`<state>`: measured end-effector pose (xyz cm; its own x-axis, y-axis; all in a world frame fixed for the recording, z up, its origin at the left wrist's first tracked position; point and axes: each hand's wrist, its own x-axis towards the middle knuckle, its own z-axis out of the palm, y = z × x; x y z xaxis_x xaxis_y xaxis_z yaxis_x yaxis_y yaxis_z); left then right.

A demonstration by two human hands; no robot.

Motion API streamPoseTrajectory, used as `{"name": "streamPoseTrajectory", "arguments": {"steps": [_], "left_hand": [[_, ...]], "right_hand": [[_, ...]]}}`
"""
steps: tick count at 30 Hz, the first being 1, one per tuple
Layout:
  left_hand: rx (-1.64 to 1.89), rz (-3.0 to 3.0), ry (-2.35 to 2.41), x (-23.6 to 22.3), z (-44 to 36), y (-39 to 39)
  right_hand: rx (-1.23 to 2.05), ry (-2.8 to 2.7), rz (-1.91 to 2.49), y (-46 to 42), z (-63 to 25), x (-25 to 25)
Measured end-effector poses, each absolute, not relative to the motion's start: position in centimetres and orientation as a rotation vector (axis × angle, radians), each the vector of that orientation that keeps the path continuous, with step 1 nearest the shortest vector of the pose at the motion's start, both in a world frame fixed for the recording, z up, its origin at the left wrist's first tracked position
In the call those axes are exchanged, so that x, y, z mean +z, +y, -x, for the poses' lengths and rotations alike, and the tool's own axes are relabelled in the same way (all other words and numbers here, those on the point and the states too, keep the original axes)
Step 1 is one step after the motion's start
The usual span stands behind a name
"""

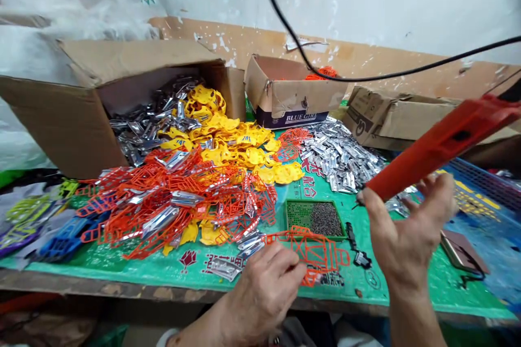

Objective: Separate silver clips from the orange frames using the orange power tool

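My left hand is over the front of the bench, its fingers curled together; what they hold, if anything, is hidden. Right beside its knuckles lies an orange openwork plastic frame, with shiny metal plates to the left. At the right, my right hand is raised with palm up and fingers apart. Just above it slants a red power screwdriver, its tip close to my thumb; some fingers are partly behind the tool. Behind the frame, a green tray contains many small dark screws.
Orange frames and yellow plastic parts pile up at left and centre. Silver metal pieces heap behind the tray. Cardboard boxes line the back. A black cable hangs across the top. A blue basket stands at right.
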<state>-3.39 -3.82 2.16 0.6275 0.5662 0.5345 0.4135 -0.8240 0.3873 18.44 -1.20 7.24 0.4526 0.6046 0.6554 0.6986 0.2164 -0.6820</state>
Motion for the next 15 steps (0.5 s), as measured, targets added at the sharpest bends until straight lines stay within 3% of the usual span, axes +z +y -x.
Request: {"name": "streamPoseTrajectory", "arguments": {"steps": [3,8,10,12,15], "left_hand": [[1.037,-2.707,0.803,2.0,3.3,-3.9],[1.034,-2.797,0.715,2.2,3.5,-4.8],[1.034,-2.806,0.685,2.4,4.1,-5.4],[1.004,-2.817,0.663,2.6,4.9,-6.1],[0.947,-2.828,0.652,2.9,6.2,-7.1]], "right_hand": [[0.066,-1.367,1.582,-3.7,-17.0,6.1],[1.378,-1.473,1.376,-4.4,-17.6,4.3],[1.634,-1.368,1.193,-3.4,-17.4,3.7],[1.627,-1.428,1.148,-2.2,-16.4,3.0],[1.215,-1.929,1.173,-0.7,-13.7,2.1]]}}
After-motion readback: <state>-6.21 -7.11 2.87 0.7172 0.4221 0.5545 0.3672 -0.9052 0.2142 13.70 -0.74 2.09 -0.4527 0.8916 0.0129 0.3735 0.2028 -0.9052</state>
